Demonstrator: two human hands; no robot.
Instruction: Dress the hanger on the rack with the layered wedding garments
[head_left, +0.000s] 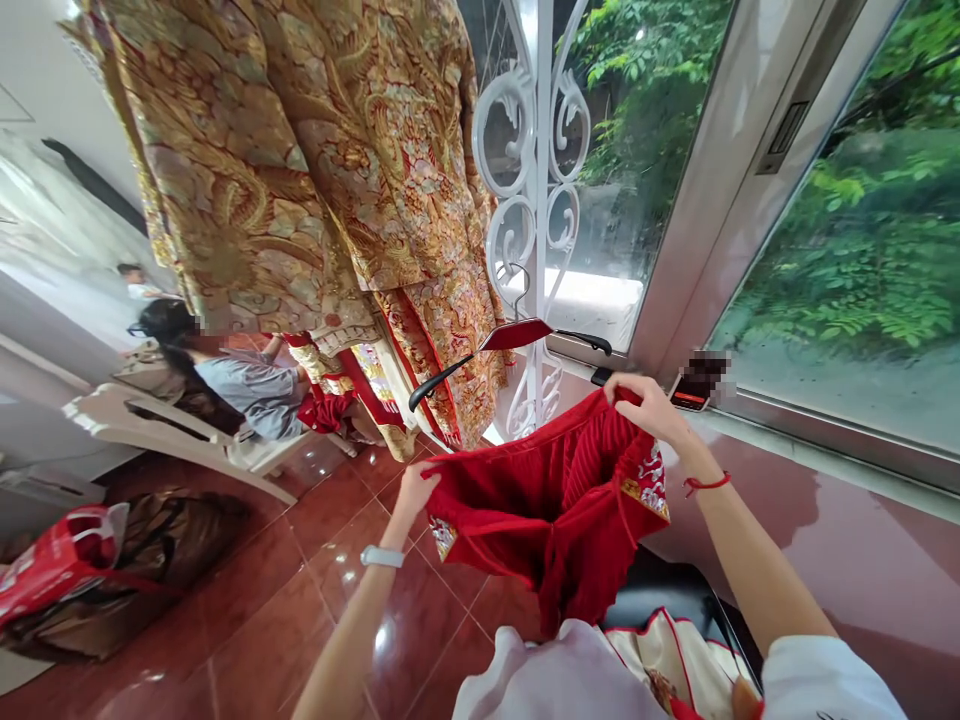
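Both hands grip a red pleated skirt [555,490]: left hand [415,492] and right hand [646,405] apart on its waistband; a hanger [510,337] hangs just beyond them, before the embroidered robe [315,170].

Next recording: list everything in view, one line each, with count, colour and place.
red garment: one, red with embroidered trim, held between both hands
hanger: one, black with red centre, hooked on the grille
grille: one, white, before the window
robe: one, gold and red, hanging upper left
phone: one, dark, blurred, on the window ledge
seated person: one, grey top, left
bag: one, red, floor at far left
left hand: one, white wristband, grips garment's left edge
right hand: one, red wrist string, grips garment's top edge
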